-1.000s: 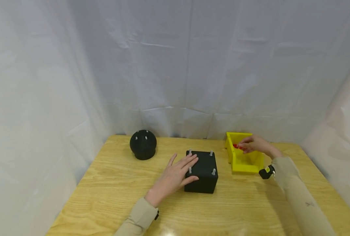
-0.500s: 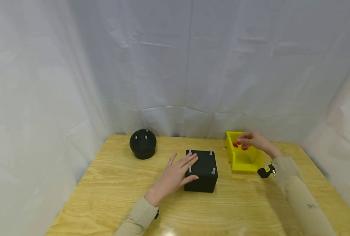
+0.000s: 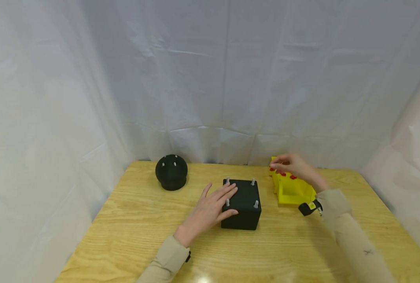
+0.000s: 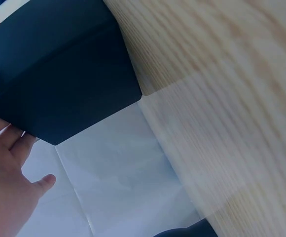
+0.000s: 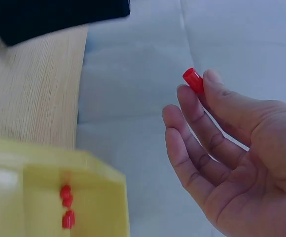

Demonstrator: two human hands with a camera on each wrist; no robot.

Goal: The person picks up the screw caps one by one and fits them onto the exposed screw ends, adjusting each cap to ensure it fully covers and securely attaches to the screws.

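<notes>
My right hand point(image 3: 290, 165) hovers over the far left rim of the yellow bin point(image 3: 295, 194) and pinches a small red cap point(image 5: 194, 80) between thumb and fingertips. More red caps point(image 5: 66, 206) lie inside the bin point(image 5: 49, 197). My left hand point(image 3: 210, 210) rests flat with straight fingers on the near left top of a black box point(image 3: 243, 204) that has silver posts point(image 3: 256, 204) at its corners. The left wrist view shows the box point(image 4: 64, 74) beside my palm point(image 4: 5, 192).
A black dome point(image 3: 171, 172) with small silver studs sits at the table's far left. The wooden table point(image 3: 132, 232) is walled by white sheeting point(image 3: 210, 78) behind and on both sides. A black wrist device point(image 3: 307, 207) sits on my right sleeve.
My right hand has lifted out of the yellow bin with a red cap and moved left, toward the bin's far left rim. The left hand has stayed on the black box.
</notes>
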